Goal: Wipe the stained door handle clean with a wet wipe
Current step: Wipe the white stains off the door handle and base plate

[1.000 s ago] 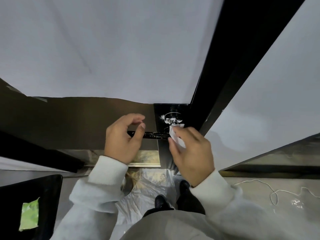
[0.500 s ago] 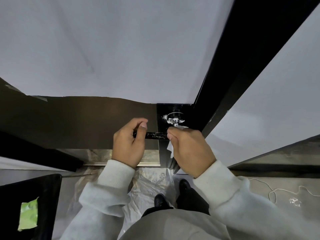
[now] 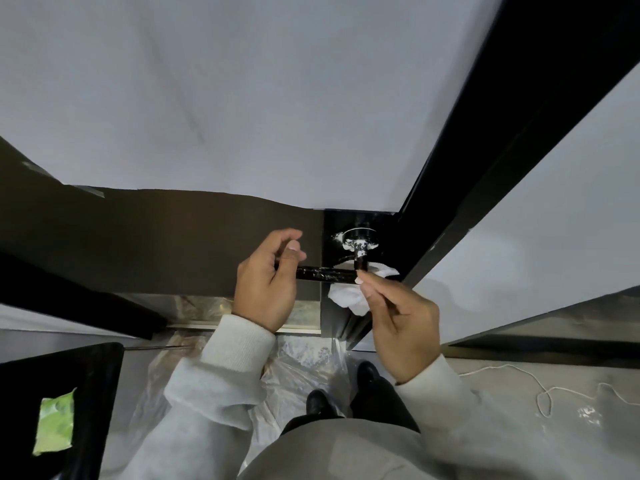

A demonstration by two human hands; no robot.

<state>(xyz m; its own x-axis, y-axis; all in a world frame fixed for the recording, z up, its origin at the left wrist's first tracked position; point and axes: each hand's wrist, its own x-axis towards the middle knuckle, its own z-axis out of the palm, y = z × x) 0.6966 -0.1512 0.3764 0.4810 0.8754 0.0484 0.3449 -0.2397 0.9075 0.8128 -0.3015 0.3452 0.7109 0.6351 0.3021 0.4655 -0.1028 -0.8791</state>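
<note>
Head view: right fingers (image 3: 372, 289) pinching wet wipe (image 3: 349, 296)

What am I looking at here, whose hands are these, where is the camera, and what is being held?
This is one wide-angle camera worn on a person's head, looking down. No robot: two bare hands in grey sleeves. The left hand grips the free end of the black, white-smeared lever door handle. The right hand pinches a crumpled white wet wipe against the handle's other end, below the stained round metal mount. On the floor lie clear plastic sheeting and a white cord.
</note>
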